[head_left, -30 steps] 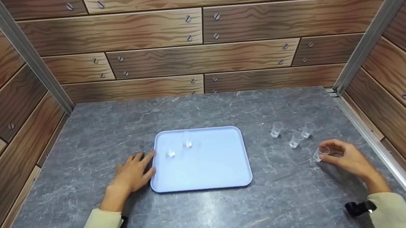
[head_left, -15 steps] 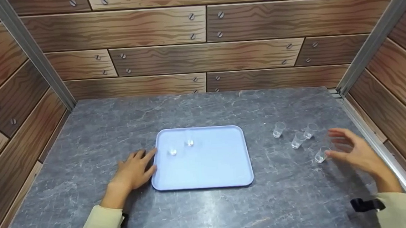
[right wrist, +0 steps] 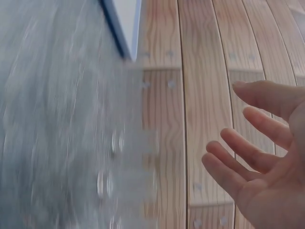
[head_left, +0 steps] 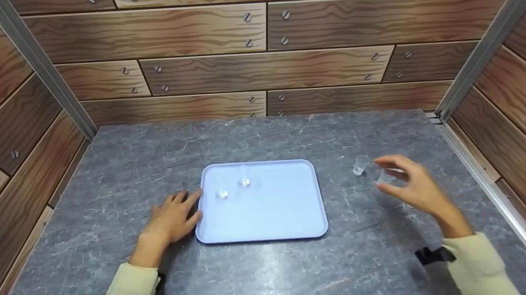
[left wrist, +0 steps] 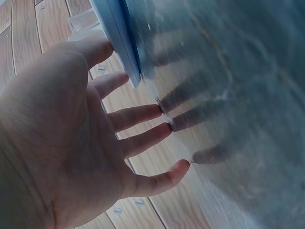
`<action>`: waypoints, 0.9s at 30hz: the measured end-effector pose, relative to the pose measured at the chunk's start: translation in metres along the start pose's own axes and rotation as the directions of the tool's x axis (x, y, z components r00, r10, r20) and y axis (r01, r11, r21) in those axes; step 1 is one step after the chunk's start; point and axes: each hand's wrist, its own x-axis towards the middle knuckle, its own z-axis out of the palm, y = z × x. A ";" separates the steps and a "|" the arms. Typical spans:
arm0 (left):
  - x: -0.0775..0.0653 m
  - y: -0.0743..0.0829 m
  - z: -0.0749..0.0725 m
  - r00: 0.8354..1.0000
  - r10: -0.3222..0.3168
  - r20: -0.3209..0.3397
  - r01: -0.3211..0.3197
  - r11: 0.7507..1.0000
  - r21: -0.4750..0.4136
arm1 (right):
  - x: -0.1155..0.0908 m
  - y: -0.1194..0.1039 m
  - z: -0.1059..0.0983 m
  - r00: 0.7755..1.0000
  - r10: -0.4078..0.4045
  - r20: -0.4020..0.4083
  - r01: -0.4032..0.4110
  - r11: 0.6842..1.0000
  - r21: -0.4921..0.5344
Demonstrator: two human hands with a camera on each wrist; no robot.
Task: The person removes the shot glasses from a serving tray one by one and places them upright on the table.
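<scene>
My left hand spreads its fingers beside a pale blue tray, thumb and index finger touching its left rim; in the left wrist view the other fingertips rest on the table. Two small clear cups stand in the tray's upper left part. My right hand hovers above the cups at right, thumb and fingers parted around one clear cup in the head view. The right wrist view shows these fingers apart from the blurred cups. Left of the hand stands another clear cup. Further cups are mostly hidden behind the hand.
The grey marbled table has wood-patterned walls at its back and sides. A metal rail runs along the right edge. Black straps sit at both sleeve cuffs.
My right hand let go of the nearest cup, drew back to the right, then moved left and forward over the other cups. The left hand stays at the tray.
</scene>
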 end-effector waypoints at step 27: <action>0.001 0.001 -0.001 1.000 0.003 -0.006 -0.003 1.000 0.004 | 0.080 -0.031 0.138 0.916 0.068 0.395 -0.088 0.996 0.032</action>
